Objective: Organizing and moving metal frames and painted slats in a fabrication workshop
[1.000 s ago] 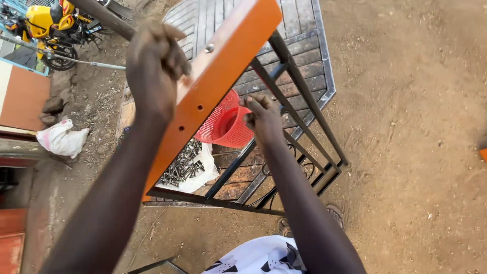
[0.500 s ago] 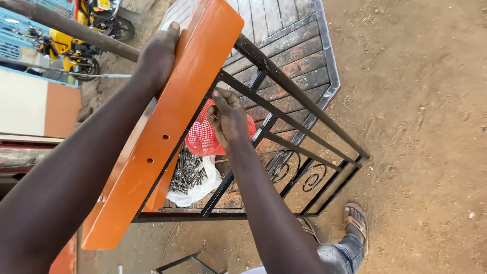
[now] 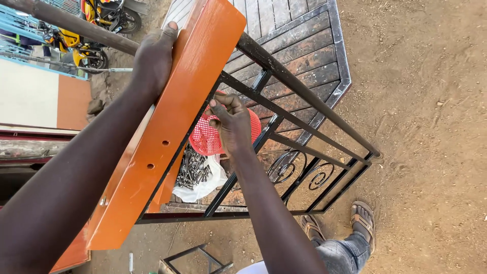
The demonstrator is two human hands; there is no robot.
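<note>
Orange metal panel [image 3: 167, 132] runs long from upper right down to lower left, leaning on the black gate frame [image 3: 304, 96]. Left hand [image 3: 152, 58] clamps its top edge; right hand [image 3: 231, 122], fingers curled, pinches something tiny just right of the panel's middle.

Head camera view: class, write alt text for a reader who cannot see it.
A person's left hand grips the edge of an orange metal panel against a black iron gate frame, while the right hand reaches through the bars near a red mesh basket.

White plastic bag [image 3: 203, 183] of bolts, low beside the red basket [image 3: 205, 137]
</note>
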